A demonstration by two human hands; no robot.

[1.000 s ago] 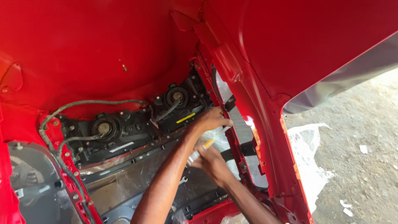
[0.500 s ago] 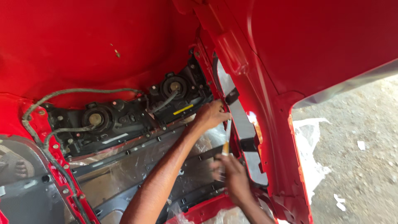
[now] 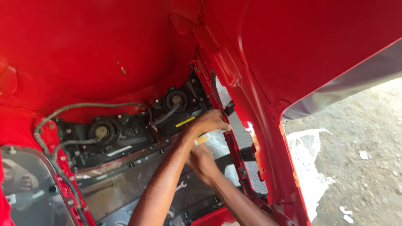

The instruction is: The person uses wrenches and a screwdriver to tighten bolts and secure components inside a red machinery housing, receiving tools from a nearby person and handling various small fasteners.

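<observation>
Pressing on the red body pillar [image 3: 234, 90], left hand [image 3: 211, 122] lies flat, empty; right hand [image 3: 201, 161] grip cannot be told. Slipping against the pillar's sharp edge is risked.

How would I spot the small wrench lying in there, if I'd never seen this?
Start at the red body panel and drop to the black lamp housing under it. Lower still, beside the left forearm, a small silvery open-ended wrench lies on the dark sheet, the only loose bright tool there.
</observation>
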